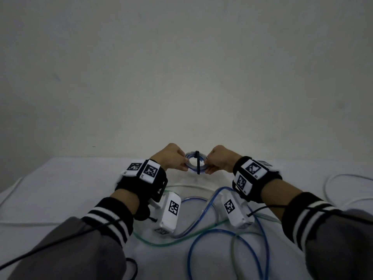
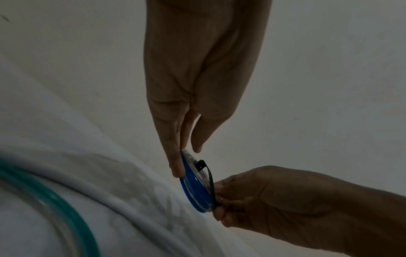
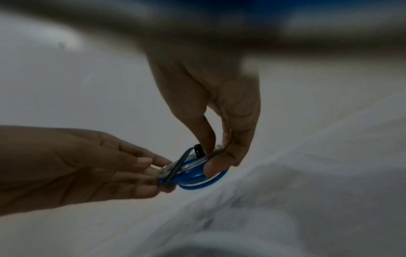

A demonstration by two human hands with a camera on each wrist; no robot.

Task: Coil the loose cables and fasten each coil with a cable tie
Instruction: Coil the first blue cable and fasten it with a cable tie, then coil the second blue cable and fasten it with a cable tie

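1. Two hands, left hand (image 1: pixel 171 157) and right hand (image 1: pixel 220 158), pinch the blue coil (image 1: pixel 194 163) above the table (image 1: pixel 60 188).
2. Only the wrist views show the fingers clamped on its rim, and the cable tie (image 3: pixel 175 166) looping across it.

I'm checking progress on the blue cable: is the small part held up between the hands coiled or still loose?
Coiled: the blue coil forms a small tight ring with a black cable tie across it, pinched by the left hand and right hand.

One blue coil (image 1: pixel 195 163), one black cable tie (image 1: pixel 198 162) — loose cables: one blue (image 1: pixel 226 233), one green (image 1: pixel 181 238), two white (image 1: pixel 347 176).
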